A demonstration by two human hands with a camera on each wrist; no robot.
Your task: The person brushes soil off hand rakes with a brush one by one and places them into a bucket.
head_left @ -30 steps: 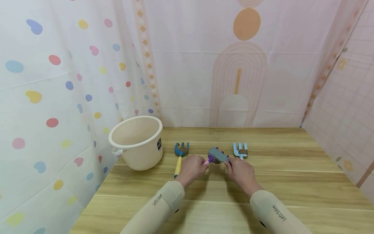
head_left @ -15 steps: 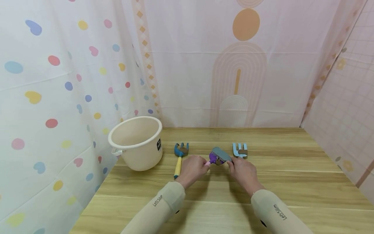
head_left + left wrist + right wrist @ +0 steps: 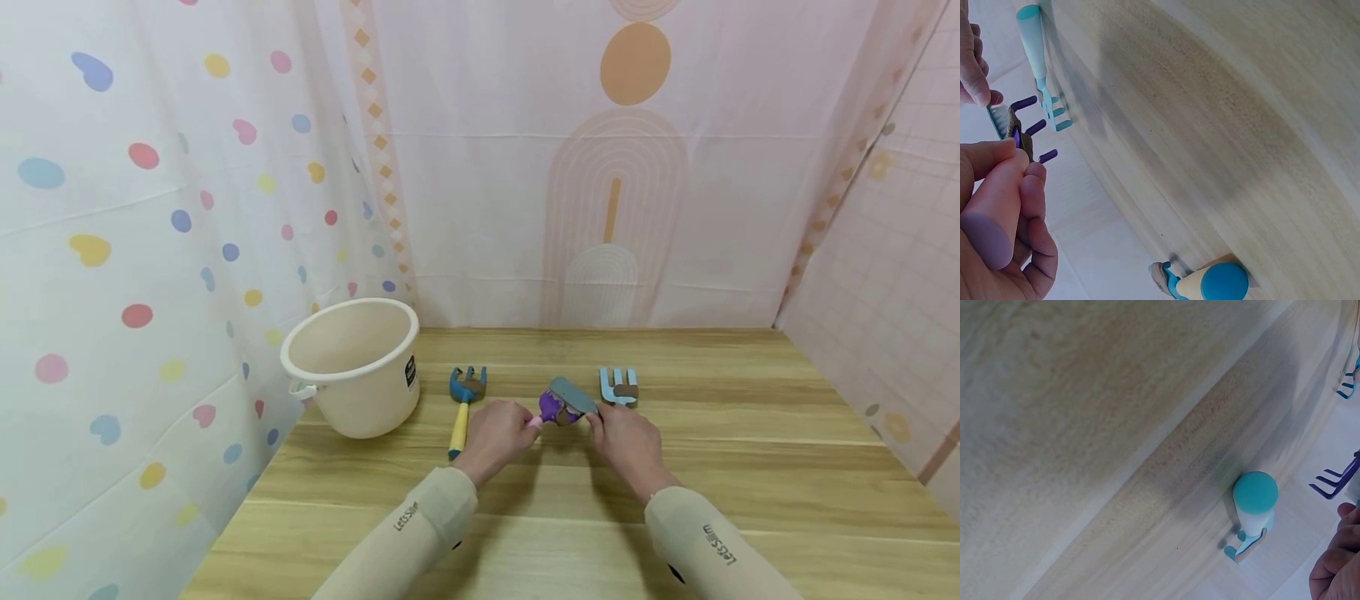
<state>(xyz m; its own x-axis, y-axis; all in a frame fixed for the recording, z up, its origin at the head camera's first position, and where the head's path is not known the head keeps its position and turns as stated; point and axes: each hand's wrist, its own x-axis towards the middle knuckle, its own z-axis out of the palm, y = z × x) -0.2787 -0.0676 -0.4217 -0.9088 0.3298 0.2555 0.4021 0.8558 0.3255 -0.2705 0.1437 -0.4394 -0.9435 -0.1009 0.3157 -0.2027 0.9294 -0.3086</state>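
My left hand [image 3: 495,435] grips the pink handle [image 3: 999,203] of a small hand rake with a purple head [image 3: 550,406]. In the left wrist view, a brown smear [image 3: 1027,139] coats that head between its prongs. A grey-green brush [image 3: 573,395] is pinched by its end in my right hand [image 3: 628,437]. Its white bristles [image 3: 1001,119] face the rake head and meet it. Both hands are held over the table, with the tools between them. In the right wrist view, the purple prongs [image 3: 1335,484] point left, beyond my curled fingers [image 3: 1342,556].
A blue rake with a yellow handle [image 3: 459,427] lies left of my hands, brown on its head. The light blue rake [image 3: 609,387], also brown-marked, lies behind my right hand. A cream bucket [image 3: 371,404] stands at the left. Patterned curtains [image 3: 480,208] hang around the wooden table [image 3: 750,400].
The brush has slid a little right across the purple rake head, and more of the head shows now. Both hands have shifted slightly right and keep their holds.
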